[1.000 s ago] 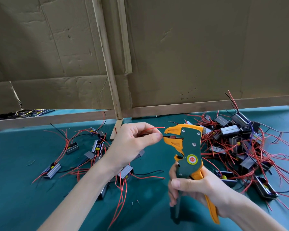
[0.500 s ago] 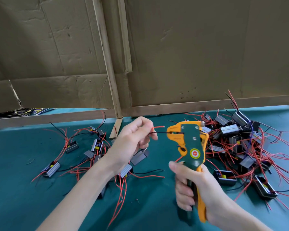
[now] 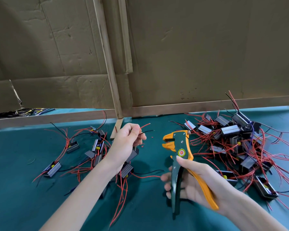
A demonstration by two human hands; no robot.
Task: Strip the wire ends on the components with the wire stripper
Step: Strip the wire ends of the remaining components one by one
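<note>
Saw teal cloth [image 3: 15, 189] covering the table, creased cardboard panels [image 3: 207, 55] behind, 1 upright wooden batten [image 3: 107, 55], 1 horizontal rail [image 3: 207, 105], tangled cables [image 3: 23, 111] far left.

Place: small assembly workshop, one bench station.
Bench: teal cloth-covered table [image 3: 23, 189], lower frame.
Backdrop: brown corrugated cardboard panels [image 3: 207, 55] on bare wooden battens [image 3: 110, 72], upper frame.
Stock: heaps of small black boxed components [image 3: 230, 130] trailing red wire leads, mid-left and right.
</note>
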